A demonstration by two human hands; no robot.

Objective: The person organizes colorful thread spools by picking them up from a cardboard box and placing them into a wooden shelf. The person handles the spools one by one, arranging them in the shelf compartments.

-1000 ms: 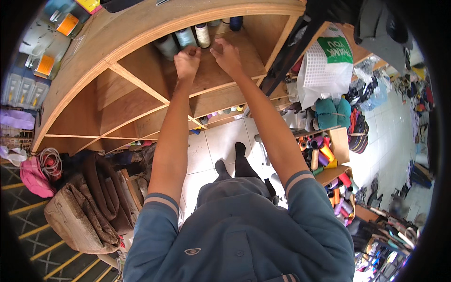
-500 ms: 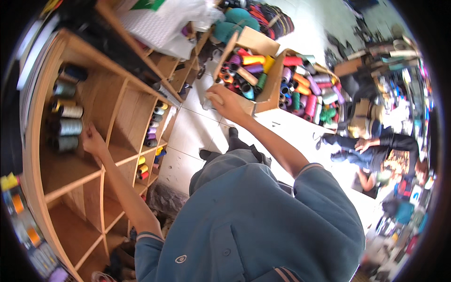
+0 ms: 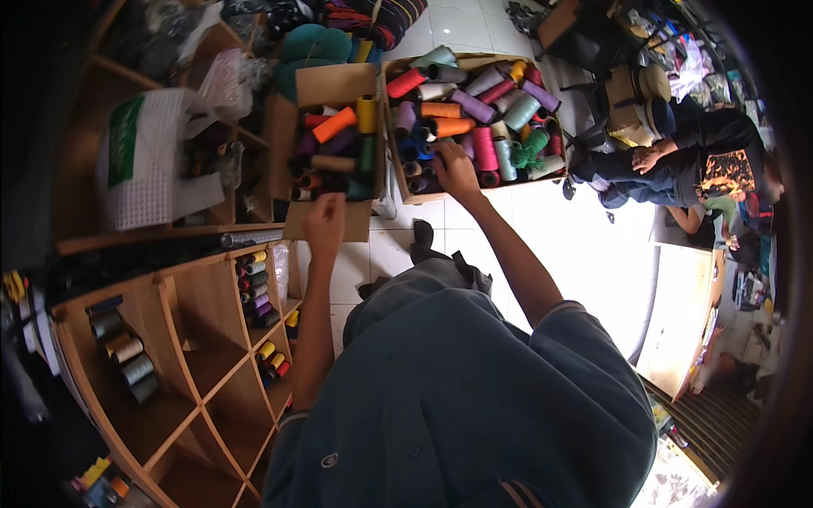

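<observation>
Right hand [image 3: 457, 169] rests among thread cones [image 3: 474, 110] inside the big box [image 3: 405, 196], grip apparently loose. Left hand [image 3: 326, 222], fingers curled, touches the smaller box [image 3: 326, 85] beside it.

Two cardboard boxes are sitting on the floor, the left box [image 3: 326, 127] and the right box [image 3: 474, 110], both holding many thread cones. Five cones [image 3: 125, 354] are lying in one shelf compartment. Two hands are showing, the left hand [image 3: 326, 222] and the right hand [image 3: 456, 169].

Two cardboard boxes sit side by side on the floor [image 3: 584, 245], both full of thread cones: the smaller box [image 3: 330, 144] left, the bigger box [image 3: 474, 118] right. The wooden shelf unit [image 3: 195, 339] stands left of them, more cones in its compartments.
</observation>
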